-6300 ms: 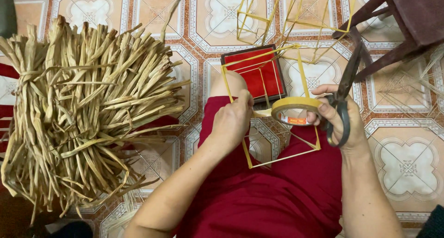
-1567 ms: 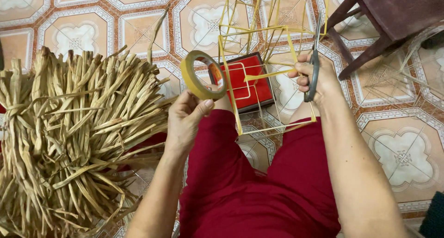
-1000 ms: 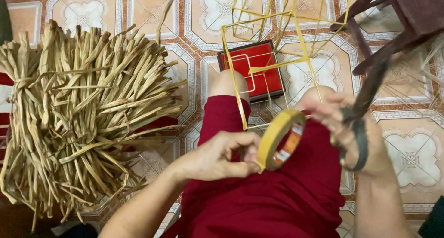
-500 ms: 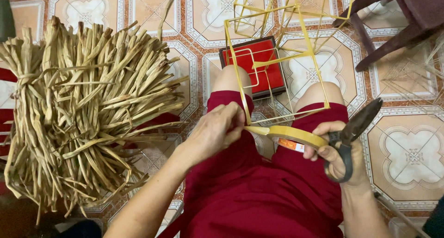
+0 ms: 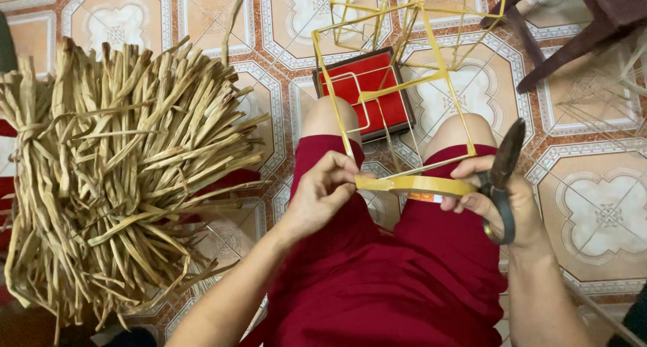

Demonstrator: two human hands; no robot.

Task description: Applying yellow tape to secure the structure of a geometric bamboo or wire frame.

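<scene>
The person is sitting with the lap directly under the camera, and the roll of yellow tape (image 5: pixel 421 185) is lying nearly flat across the thighs, bridging both hands so each can steady one side; the left hand (image 5: pixel 323 195) is pinching the roll's left edge between thumb and fingertips, its grip clenched on the rim, seemingly where the loose end would lie; the right hand (image 5: pixel 499 202) is bracing the opposite side with its fingers while its grip is also carrying the scissors (image 5: pixel 502 178), blades together and pointing up and away from the tape, kept ready without being set down; the yellow strip frame (image 5: pixel 404 84) is standing on the tiled floor (image 5: pixel 606 212) just beyond the knees, over a red tray (image 5: pixel 367 91); the bundle of dried straw strips (image 5: pixel 114 178) is lying at the left, within arm's reach; a dark wooden stool leg (image 5: pixel 559 54) is showing at the upper right.
</scene>
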